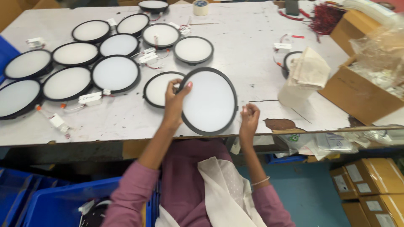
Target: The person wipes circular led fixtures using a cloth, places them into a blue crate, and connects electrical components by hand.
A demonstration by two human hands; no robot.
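Head view: your left hand point(174, 101) is gripping the round panel light point(209, 101) by its black rim, tilted above the table point(252, 54) edge. Your right hand point(249, 119), fingers curled empty, is hovering beside the light. Judged light, rigid, scratch-prone: hold the rim.

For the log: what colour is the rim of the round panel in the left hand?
Black, around a white face; head view shows the round panel in the left hand.

Bare table point(252, 50) lies ahead; round lights point(75, 71) crowd left, cardboard box point(357, 92) blocks right.
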